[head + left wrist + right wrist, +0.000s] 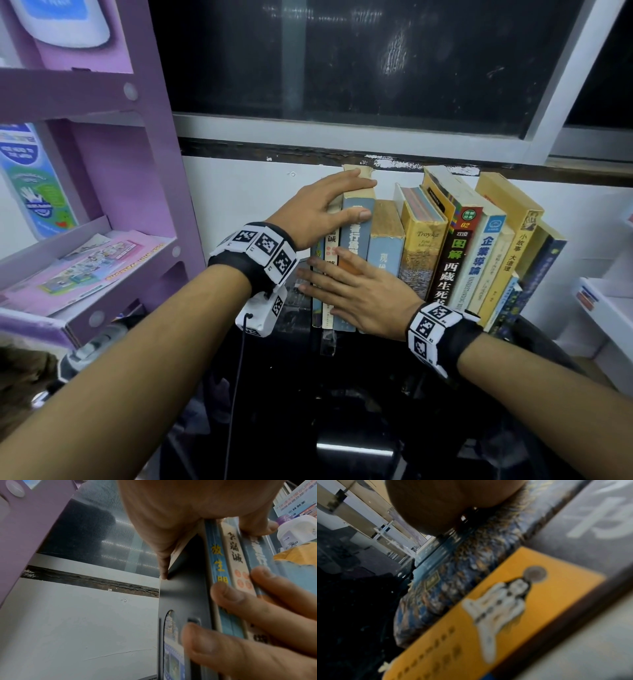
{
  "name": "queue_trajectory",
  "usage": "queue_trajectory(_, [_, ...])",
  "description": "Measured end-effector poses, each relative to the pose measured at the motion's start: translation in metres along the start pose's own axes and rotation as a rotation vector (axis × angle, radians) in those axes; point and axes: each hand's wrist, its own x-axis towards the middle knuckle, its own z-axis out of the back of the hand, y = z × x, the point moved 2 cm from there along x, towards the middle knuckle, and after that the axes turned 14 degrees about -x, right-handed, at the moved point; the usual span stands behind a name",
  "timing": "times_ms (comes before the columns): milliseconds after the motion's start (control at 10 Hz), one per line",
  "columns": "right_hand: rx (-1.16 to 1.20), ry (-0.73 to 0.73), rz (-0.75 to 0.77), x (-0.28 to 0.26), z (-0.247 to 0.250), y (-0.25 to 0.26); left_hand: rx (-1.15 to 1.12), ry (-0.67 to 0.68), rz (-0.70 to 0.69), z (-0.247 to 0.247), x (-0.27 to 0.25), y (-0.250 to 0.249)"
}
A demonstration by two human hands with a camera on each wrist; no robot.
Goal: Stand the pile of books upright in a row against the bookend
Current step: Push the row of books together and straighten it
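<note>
A row of books [445, 246] stands spines out on a dark table against the white wall; the ones at the right lean left. A black metal bookend [185, 588] closes the row's left end. My left hand [363, 202] grips the leftmost books from above, fingers over their tops and thumb on a blue spine [257, 555]. My right hand [318, 277] lies flat on the lower spines of the same books, its fingers [240, 601] straight and pointing left toward the bookend. In the right wrist view, the heel of my right hand [445, 500] rests on blurred spines, one of them yellow [530, 588].
A purple shelf unit [147, 171] with leaflets stands close on the left. A dark window [376, 68] sits above the books. White trays [609, 301] are at the right. The dark table [342, 411] extends toward me, with a clear acrylic piece [329, 342] under the books.
</note>
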Motion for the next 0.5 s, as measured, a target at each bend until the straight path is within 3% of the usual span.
queue_trajectory(500, [0.098,-0.017,-0.011,-0.011,0.016,0.0,0.053,-0.011,0.036,0.003,-0.002,-0.013])
